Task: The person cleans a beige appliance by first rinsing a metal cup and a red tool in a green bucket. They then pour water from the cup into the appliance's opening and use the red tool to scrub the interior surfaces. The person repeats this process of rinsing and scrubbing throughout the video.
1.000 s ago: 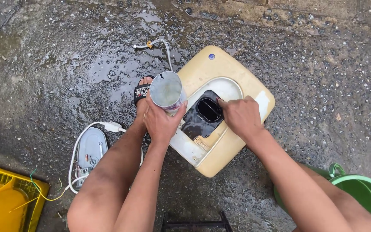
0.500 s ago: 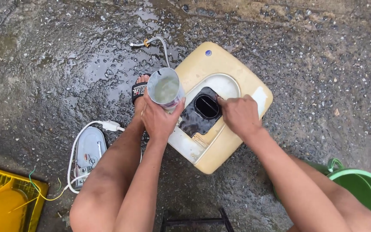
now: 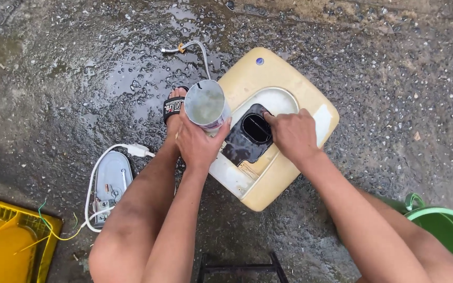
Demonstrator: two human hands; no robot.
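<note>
The left hand (image 3: pixel 197 144) grips a water-filled metal cup (image 3: pixel 205 105); right hand (image 3: pixel 292 136) fingers (image 3: pixel 271 118) press the dark opening (image 3: pixel 255 128) in the yellowed casing (image 3: pixel 273 131), seemingly mid-rinse; pouring calls for tilting toward them.

A yellow crate (image 3: pixel 6 246), a grey iron (image 3: pixel 112 181) with white cord, and a green bucket (image 3: pixel 446 230) sit on wet ground (image 3: pixel 53 78).

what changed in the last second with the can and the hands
Little changed. The left hand holds the metal can as before; it sits slightly lower and more upright over the yellowed plastic casing. The right hand stays at the dark opening. The casing and green bucket have not moved.
</note>
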